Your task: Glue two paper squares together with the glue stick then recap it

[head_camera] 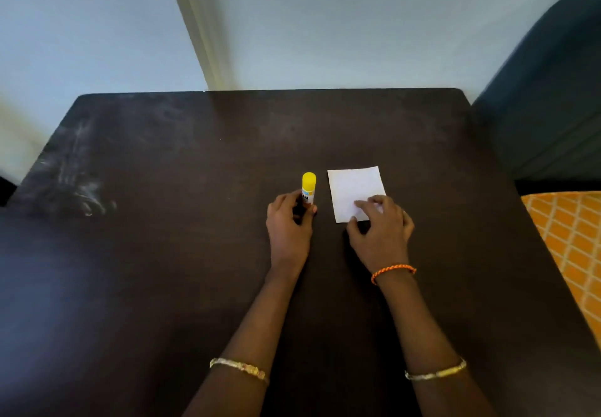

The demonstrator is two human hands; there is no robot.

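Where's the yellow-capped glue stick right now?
Head view, mid-table: the yellow-capped glue stick stands upright in the left hand, just left of the white paper square.

Matt dark wood table (162, 254), scuffed chalky at left; smooth white paper (351, 189); glossy plastic glue stick (308, 187).

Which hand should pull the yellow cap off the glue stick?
Right hand. The left hand already holds the glue stick upright, cap on; the right only rests on the paper beside it.

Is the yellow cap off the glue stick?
No, the yellow cap sits on the glue stick that the left hand holds upright.
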